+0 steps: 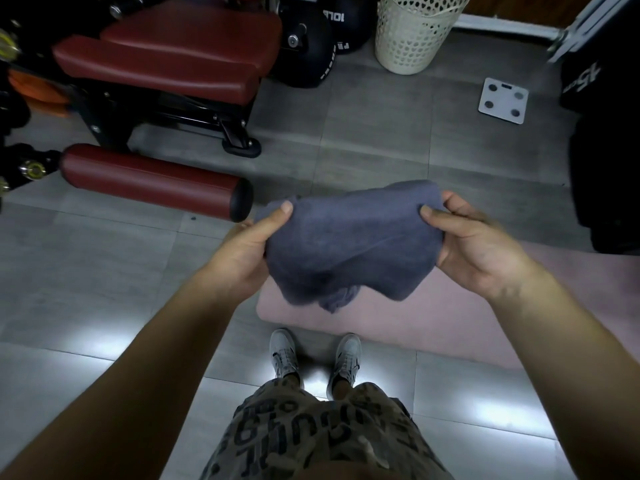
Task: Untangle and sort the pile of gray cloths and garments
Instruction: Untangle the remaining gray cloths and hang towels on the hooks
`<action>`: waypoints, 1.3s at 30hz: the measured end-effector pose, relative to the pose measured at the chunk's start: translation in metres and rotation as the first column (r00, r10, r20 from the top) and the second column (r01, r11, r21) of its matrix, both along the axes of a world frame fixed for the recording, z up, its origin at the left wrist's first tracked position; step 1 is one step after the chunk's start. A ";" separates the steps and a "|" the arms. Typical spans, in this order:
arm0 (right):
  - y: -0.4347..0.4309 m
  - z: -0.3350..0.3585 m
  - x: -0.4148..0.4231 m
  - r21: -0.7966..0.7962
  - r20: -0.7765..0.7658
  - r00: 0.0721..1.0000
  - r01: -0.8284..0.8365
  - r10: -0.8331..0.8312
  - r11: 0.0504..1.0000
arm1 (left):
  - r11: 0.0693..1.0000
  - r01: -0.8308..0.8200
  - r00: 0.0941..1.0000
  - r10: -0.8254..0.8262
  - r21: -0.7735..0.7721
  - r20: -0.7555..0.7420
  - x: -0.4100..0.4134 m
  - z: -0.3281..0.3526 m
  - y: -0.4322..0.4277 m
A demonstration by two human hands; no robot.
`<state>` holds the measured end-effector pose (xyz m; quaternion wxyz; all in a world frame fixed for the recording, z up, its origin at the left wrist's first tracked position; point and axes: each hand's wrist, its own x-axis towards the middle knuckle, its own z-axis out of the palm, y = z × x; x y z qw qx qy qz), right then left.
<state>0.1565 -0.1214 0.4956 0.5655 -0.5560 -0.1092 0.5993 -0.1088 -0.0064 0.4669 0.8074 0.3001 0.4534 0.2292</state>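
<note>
Cloth (346, 244), gray and bunched, is held in the air above the left end of the mat (485, 317) and is gripped at both ends. Far left of the mat and beyond it, a bench (166, 53) with red padding is seen, and a red roller (152, 181) is seen lower down, left of the mat and apart from it. Just left of the mat's end, the left hand (249, 244) is clamped on the cloth's left end, with the thumb pressed on top and the fingers hidden underneath. Black balls (304, 46) are stacked beyond the mat, beside the bench. Shoes (284, 351) are planted on the tiles just short of the mat's near edge, with patterned shorts (311, 427) nearer still. A loose fold of the cloth hangs toward the mat; whether it touches cannot be told. Beyond the mat, a pale perforated basket (412, 36) is stood upright. Over the mat, the right hand (474, 251) is clamped on the cloth's right end, thumb on top and fingers curled behind. A white scale (503, 100) is laid flat on the floor beyond the mat, right of the basket.
</note>
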 end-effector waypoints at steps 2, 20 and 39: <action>0.002 0.004 -0.002 0.005 0.079 0.997 0.016 -0.017 1.000 | 0.998 -0.056 0.997 0.058 0.031 -0.055 0.004 -0.003 0.001; 0.007 -0.005 -0.025 -0.045 0.534 0.830 0.218 -0.161 0.975 | 0.946 -0.238 0.960 0.194 -0.220 -0.203 0.013 -0.019 0.011; -0.017 -0.018 -0.024 -0.611 0.752 0.189 -0.161 0.631 0.775 | 0.362 0.781 0.587 -0.150 0.508 -0.796 0.007 -0.039 0.033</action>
